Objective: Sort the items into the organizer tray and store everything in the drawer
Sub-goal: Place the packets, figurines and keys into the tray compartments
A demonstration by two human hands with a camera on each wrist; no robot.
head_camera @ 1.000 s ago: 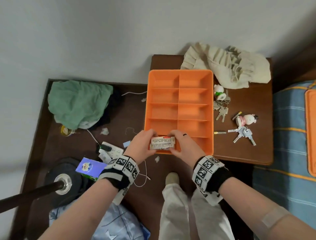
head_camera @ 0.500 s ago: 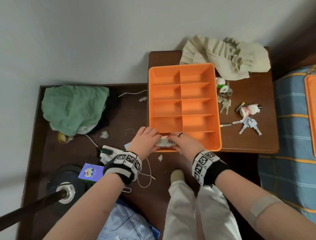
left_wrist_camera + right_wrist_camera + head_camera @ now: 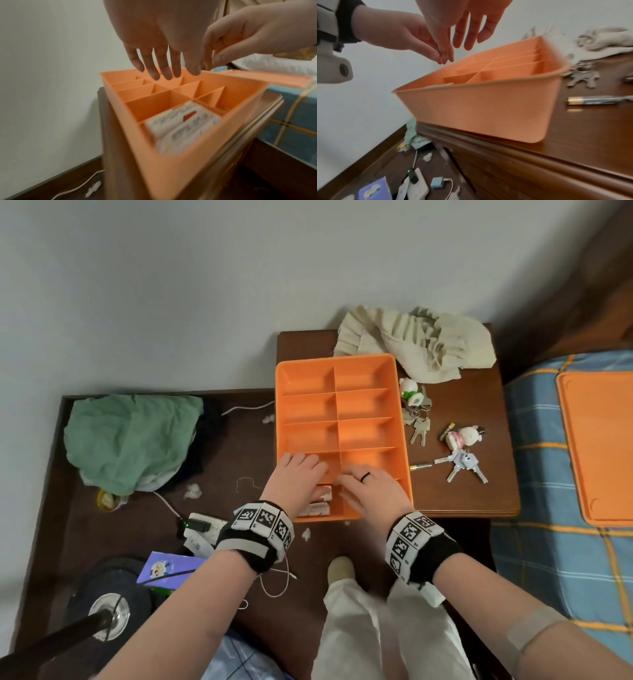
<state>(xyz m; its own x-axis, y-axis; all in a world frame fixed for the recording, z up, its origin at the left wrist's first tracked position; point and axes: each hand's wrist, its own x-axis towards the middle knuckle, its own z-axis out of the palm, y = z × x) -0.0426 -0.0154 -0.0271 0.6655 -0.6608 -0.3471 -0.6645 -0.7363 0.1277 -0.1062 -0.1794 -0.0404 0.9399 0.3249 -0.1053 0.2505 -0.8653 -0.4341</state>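
Observation:
An orange organizer tray (image 3: 390, 364) with several compartments sits on the brown nightstand (image 3: 479, 491), its near end over the front edge. White packets with red marks (image 3: 320, 501) lie in the near-left compartment, blurred in the left wrist view (image 3: 183, 125). My left hand (image 3: 298, 474) hovers over them with fingers straight and spread (image 3: 163, 67), holding nothing. My right hand (image 3: 363, 487), wearing a black ring, hangs over the near-right compartment with fingers relaxed (image 3: 467, 35). Two key bunches with figurines (image 3: 416, 412) (image 3: 462, 453) and two batteries (image 3: 420, 466) (image 3: 447, 430) lie right of the tray.
A beige cloth (image 3: 418, 344) is bunched at the nightstand's back. A bed with a blue plaid cover (image 3: 561, 542) and an orange lid (image 3: 599, 446) stands right. On the floor left lie a green cloth (image 3: 133, 440), power strip (image 3: 205, 527), purple box (image 3: 168, 568) and a weight plate (image 3: 109, 607).
Both hands held the white packets between them above the tray's near edge; they lowered them into the near-left compartment, let go and now hover open above the tray.

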